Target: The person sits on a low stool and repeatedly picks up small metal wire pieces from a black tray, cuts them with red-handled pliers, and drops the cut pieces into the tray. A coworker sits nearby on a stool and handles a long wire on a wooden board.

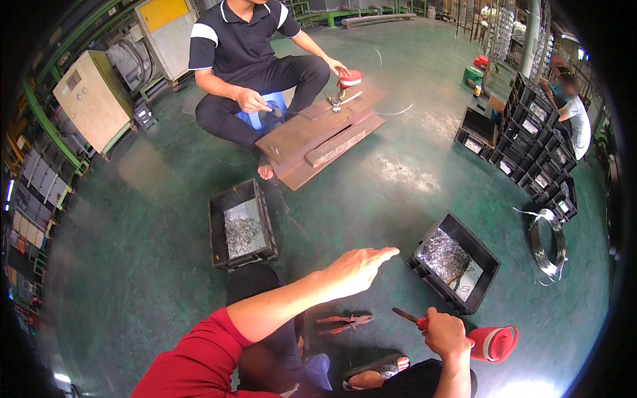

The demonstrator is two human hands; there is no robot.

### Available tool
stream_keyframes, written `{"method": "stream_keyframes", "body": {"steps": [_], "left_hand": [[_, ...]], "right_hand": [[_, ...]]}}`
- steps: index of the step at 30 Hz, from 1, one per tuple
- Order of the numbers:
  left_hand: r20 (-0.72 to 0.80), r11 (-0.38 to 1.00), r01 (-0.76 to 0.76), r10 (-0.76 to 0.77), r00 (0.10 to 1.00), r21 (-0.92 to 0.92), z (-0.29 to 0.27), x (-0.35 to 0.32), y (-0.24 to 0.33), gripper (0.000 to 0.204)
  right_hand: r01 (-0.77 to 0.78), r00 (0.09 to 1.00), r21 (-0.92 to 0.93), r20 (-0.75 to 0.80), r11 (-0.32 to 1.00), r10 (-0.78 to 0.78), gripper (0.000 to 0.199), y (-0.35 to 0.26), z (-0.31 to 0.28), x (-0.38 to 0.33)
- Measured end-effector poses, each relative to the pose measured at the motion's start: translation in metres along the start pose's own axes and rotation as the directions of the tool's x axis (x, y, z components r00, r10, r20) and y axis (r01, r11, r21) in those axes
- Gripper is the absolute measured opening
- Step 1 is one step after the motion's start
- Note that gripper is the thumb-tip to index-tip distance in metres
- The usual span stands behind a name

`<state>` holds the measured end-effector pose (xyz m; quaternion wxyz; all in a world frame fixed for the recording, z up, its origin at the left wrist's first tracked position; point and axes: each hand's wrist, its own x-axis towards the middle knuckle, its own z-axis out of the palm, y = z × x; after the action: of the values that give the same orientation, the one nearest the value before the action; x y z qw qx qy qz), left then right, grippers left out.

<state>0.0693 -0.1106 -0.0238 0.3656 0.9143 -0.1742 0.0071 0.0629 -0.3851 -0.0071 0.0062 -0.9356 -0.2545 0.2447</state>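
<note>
My left hand (358, 270) reaches across in front of me, fingers stretched toward the right-hand black crate (488, 292); I see nothing held in it. Small shiny metal pieces (443, 255) and a light sheet lie inside that crate. My right hand (446, 333) is wrapped round a red-handled tool with a flat, dark brown blade (403, 316), its tip directed up and left; whether it is a file or a knife is unclear. Red-handled pliers (348, 322) lie on the floor between my arms. Beside my right hand stands a red jug (494, 343).
Another black crate (215, 232) of metal pieces sits at left. Across from me, a seated person (249, 66) works at a rusty steel beam (292, 159). At right are a wire coil (547, 245), stacked crates (531, 142) and a second person (578, 123).
</note>
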Motion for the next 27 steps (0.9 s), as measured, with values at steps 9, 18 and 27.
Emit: {"method": "stream_keyframes", "body": {"steps": [9,18,27], "left_hand": [[0.006,0.999,-0.01,0.01,1.0,0.033,-0.001,-0.001,0.003,0.056],[-0.187,0.981,-0.169,0.183,0.965,0.091,0.005,0.0,-0.002,0.044],[-0.035,0.989,-0.096,0.101,0.994,0.114,-0.001,-0.003,-0.002,0.052]], "right_hand": [[0.021,1.0,-0.005,0.004,1.0,-0.021,0.026,0.002,0.006,-0.003],[0.025,1.0,-0.004,0.014,1.0,-0.025,0.029,0.0,0.009,-0.002],[0.004,1.0,-0.008,0.011,1.0,-0.004,0.032,0.001,0.014,-0.001]]}}
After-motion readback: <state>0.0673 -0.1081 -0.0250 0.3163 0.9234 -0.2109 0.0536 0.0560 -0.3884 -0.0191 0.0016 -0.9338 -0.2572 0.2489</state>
